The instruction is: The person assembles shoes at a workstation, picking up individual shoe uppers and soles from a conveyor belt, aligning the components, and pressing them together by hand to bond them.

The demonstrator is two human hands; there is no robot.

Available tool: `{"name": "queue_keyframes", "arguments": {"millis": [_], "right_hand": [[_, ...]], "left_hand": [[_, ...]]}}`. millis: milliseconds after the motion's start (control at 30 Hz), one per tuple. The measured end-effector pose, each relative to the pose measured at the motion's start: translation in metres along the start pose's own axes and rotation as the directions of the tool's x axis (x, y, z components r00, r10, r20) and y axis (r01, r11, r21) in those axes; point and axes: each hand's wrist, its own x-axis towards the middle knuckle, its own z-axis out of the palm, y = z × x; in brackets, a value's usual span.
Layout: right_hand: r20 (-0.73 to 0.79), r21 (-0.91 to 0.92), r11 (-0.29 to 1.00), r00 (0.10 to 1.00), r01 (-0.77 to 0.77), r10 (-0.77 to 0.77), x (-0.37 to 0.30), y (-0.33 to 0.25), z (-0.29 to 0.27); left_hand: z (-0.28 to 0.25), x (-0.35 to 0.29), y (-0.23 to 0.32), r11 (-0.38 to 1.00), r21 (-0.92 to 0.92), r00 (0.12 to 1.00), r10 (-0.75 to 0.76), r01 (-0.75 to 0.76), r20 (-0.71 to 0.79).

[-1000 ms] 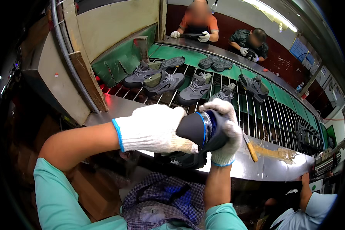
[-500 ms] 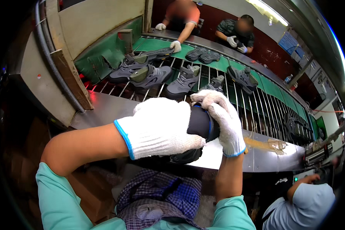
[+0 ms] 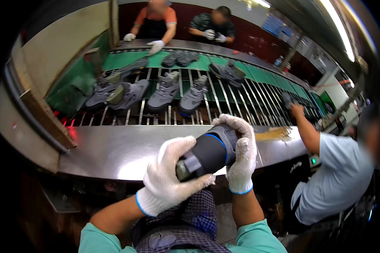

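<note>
While the metal surface (image 3: 109,145) gleams behind it, the dark shoe (image 3: 210,152) is held two-handed: left grip (image 3: 165,177) spread about the end with the green form (image 3: 181,170), right grip (image 3: 243,155) cupped over the other end. Probably firm and fairly heavy, the form likely bracing a softer upper; best held by both ends, clear of the blue line (image 3: 216,138).

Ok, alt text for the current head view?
White-gloved left hand and right hand hold a dark shoe at a metal counter. Beyond, grey shoes rest on metal rods; two people are opposite, another person reaches in at right.
</note>
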Motion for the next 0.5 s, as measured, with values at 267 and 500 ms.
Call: {"name": "queue_keyframes", "arguments": {"millis": [267, 500], "right_hand": [[-0.219, -0.217, 0.913, 0.929, -0.345, 0.299, -0.041, -0.048, -0.029], [-0.078, -0.578, 0.734, 0.919, -0.357, 0.386, -0.041, -0.088, -0.048]], "left_hand": [[0.034, -0.025, 0.024, 0.947, 0.122, 0.948, 0.276, -0.296, 0.16], [0.031, -0.02, 0.019, 0.933, -0.031, 0.908, 0.356, -0.358, 0.219]]}}
